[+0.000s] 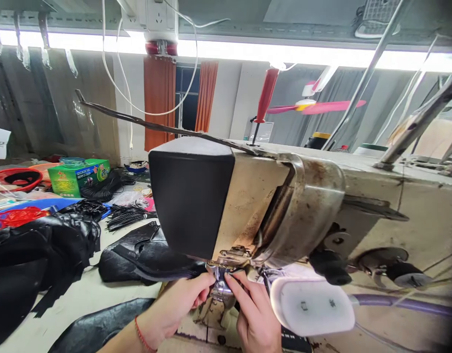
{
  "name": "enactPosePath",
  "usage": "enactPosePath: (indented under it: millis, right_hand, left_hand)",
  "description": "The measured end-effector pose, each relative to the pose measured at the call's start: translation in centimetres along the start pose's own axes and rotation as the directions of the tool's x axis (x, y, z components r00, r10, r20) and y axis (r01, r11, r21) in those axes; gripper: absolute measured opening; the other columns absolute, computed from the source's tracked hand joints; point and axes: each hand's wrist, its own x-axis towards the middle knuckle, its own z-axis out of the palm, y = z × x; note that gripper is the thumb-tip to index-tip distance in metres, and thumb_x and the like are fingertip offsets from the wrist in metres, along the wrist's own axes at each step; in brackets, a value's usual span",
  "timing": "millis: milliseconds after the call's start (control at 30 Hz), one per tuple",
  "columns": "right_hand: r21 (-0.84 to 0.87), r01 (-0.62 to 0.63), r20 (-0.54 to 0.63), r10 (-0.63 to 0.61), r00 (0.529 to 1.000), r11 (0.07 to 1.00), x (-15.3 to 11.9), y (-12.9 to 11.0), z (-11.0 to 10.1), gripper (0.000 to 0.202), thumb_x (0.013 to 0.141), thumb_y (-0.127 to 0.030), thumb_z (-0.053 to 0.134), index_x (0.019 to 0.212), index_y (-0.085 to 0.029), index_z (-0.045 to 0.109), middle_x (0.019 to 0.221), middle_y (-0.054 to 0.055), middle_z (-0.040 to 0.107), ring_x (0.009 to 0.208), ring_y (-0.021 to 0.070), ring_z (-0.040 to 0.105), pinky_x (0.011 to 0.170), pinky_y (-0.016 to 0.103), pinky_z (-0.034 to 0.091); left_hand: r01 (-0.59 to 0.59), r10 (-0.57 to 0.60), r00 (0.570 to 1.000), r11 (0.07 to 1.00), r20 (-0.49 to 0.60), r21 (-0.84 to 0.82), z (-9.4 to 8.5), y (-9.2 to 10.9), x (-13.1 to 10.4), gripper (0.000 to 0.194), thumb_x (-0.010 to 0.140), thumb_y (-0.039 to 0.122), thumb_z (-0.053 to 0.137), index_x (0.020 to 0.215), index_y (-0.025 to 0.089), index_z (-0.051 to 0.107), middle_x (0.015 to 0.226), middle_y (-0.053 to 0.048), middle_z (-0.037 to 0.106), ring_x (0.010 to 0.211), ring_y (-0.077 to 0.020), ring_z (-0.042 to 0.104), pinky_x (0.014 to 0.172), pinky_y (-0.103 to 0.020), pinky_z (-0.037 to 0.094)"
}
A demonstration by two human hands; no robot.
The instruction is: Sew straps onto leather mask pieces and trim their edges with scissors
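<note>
A worn sewing machine [255,196] with a black end cover fills the middle and right. Under its head, at the needle area, my left hand [182,299] pinches the edge of a black leather piece [148,252] that stretches out to the left. My right hand [257,309] is on the other side of the presser foot, its fingers bent and pressed on the dark edge of the material there. Both sets of fingertips are close to the metal foot [220,284]. The needle itself is too small to make out.
More black leather pieces [38,260] lie at the left, with another [101,326] at the front. Behind them are a green box [79,176] and a red basket [16,180]. A white lamp [314,306] sits right of my right hand.
</note>
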Motion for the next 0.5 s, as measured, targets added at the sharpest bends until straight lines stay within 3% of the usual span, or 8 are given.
enactPosePath:
  millis: [167,367,500]
  right_hand:
    - [-0.006,-0.026,-0.008,0.026,1.0,1.0,0.3,-0.3,0.2,0.044,0.088,-0.005,0.043,0.121,-0.023,0.066,0.107,0.01,0.07,0.095,0.0201,0.067,0.082,0.03,0.055]
    - [-0.04,-0.013,-0.062,0.011,0.998,0.999,0.5,-0.3,0.6,0.042,0.087,-0.008,0.046,0.119,-0.025,0.068,0.106,0.01,0.07,0.094,0.0218,0.065,0.078,0.034,0.056]
    - [-0.044,-0.013,-0.072,0.01,0.997,0.999,0.4,-0.3,0.7,0.044,0.086,-0.006,0.045,0.119,-0.025,0.068,0.106,0.01,0.069,0.094,0.0225,0.065,0.077,0.035,0.056]
  left_hand:
    - [0.006,-0.007,1.0,0.99,-0.009,-0.138,0.2,-0.8,0.1,0.042,0.061,0.059,0.054,0.051,0.02,0.043,0.056,0.004,0.04,0.057,-0.0109,0.028,0.058,-0.027,0.022]
    - [-0.05,0.033,0.99,0.99,-0.136,-0.129,1.1,-1.4,-0.2,0.038,0.065,0.055,0.053,0.054,0.022,0.038,0.056,0.006,0.035,0.059,-0.0116,0.027,0.057,-0.028,0.022]
    - [-0.063,0.052,0.993,0.993,-0.105,-0.1,0.8,-1.3,0.0,0.039,0.065,0.053,0.053,0.051,0.022,0.036,0.054,0.006,0.034,0.057,-0.011,0.025,0.057,-0.028,0.021]
